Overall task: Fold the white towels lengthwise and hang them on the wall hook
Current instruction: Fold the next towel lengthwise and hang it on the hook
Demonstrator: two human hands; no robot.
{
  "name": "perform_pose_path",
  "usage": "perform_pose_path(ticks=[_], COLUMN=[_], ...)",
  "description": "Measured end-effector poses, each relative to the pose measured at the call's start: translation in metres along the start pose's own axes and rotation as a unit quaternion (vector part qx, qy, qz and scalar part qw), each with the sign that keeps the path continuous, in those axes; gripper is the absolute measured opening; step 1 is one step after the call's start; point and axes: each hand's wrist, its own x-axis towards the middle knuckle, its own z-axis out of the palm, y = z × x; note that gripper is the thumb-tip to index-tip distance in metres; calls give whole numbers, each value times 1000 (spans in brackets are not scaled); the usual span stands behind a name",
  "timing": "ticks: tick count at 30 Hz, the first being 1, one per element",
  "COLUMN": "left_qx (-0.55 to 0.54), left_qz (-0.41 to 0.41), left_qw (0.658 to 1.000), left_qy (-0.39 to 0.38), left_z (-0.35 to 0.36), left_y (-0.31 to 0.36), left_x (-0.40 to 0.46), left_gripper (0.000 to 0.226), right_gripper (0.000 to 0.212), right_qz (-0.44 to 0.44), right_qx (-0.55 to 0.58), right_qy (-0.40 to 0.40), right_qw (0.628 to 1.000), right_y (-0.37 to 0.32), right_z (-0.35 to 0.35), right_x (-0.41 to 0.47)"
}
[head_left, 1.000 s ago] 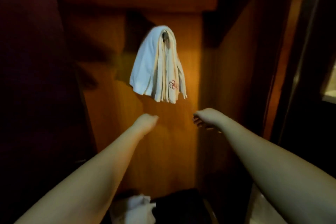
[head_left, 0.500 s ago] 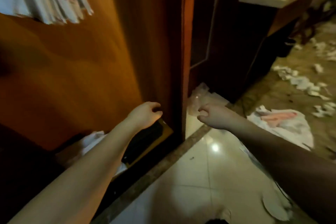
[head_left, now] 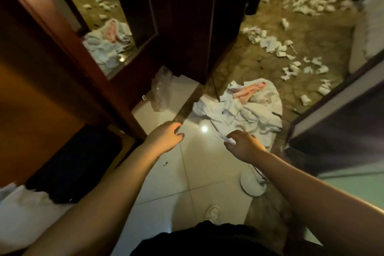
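Observation:
A heap of crumpled white towels (head_left: pixel 245 108) with a pink cloth (head_left: pixel 248 90) on top lies on the floor ahead, at the doorway. My right hand (head_left: pixel 243 145) hovers over the heap's near edge with loosely curled fingers and holds nothing. My left hand (head_left: pixel 166 137) hangs over the white floor tiles, fingers relaxed and empty. The wall hook and the hung towels are out of view.
A dark wooden cabinet (head_left: pixel 182 23) with a mirror (head_left: pixel 101 27) stands ahead on the left. A clear plastic bag (head_left: pixel 161 89) lies at its foot. Scraps of white paper (head_left: pixel 291 48) litter the brown floor beyond. A white round plate (head_left: pixel 252 183) lies by my right arm. More white cloth (head_left: pixel 22 210) sits lower left.
My view swung from the towels on the hook down and right to the floor. Both hands dropped from below the hook toward the towel heap.

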Motion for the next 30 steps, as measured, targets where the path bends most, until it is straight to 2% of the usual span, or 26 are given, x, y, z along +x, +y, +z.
perform_pose_path(ticks=[6, 13, 21, 26, 30], left_qx=[40, 57, 88, 129, 157], left_qz=[14, 31, 47, 54, 58], left_qw=[996, 985, 968, 948, 939], left_qy=[-77, -160, -232, -286, -300], left_z=[47, 86, 100, 98, 123], left_y=[54, 99, 145, 173, 187], left_x=[76, 177, 353, 468, 542], left_gripper=[46, 42, 36, 36, 32], right_gripper=[39, 34, 33, 32, 23], right_qz=[107, 231, 317, 345, 358], right_qx=[35, 108, 159, 198, 238], right_qy=[-52, -114, -165, -197, -194], right_qw=[992, 960, 920, 896, 882], right_y=[89, 173, 257, 284, 308], right_z=[3, 15, 17, 7, 24], right_x=[20, 67, 170, 246, 306])
